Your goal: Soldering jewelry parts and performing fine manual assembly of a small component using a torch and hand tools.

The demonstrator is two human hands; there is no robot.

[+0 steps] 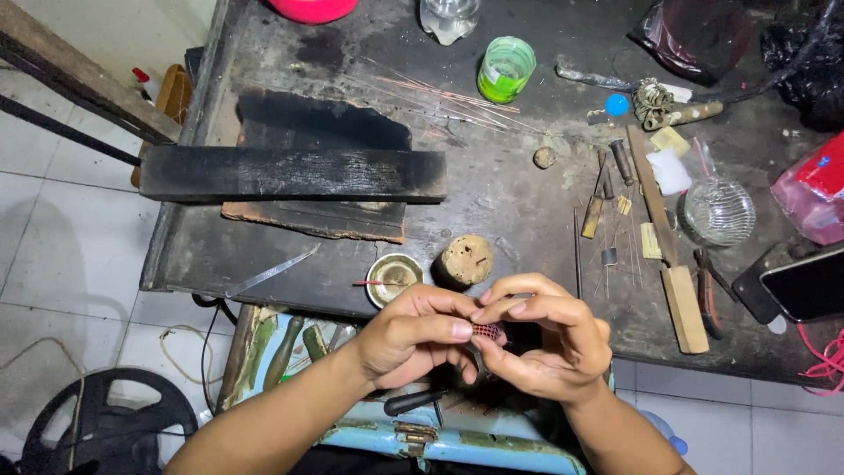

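I see my left hand [411, 334] and right hand [545, 339] brought together low in the view, forearms angling in from either side, fingertips meeting. Between them they pinch a small red-and-dark meshed piece [486, 332]: my left thumb presses its near side, and my right index and thumb curl over its far end (what the piece is made of, I cannot tell). Both hands are curled tight, not spread.

Just under the hands lies a worn pale-blue drawer [457, 435] with chipped paint and a rusty latch, holding a black-handled tool [413, 402] and green-handled files [286, 352] off to the left.

Just beyond my knuckles sits a round cork-like block [466, 259], pitted and tan, and beside it to the left a small round tin [394, 278] with a red-tipped pin across it. A metal blade [268, 275] lies further left.

To the right of my right hand are a pale wooden stick [673, 264], pliers [708, 290] and a dark phone [804, 286].

Farther off, a charred black wooden slab [294, 173] lies over a scorched board, thin copper wires [440, 97] fan out, and a green cup [506, 69] stands upright. The workbench [492, 189] is dark, stained and gritty; white floor tiles [61, 255] show well to the left.
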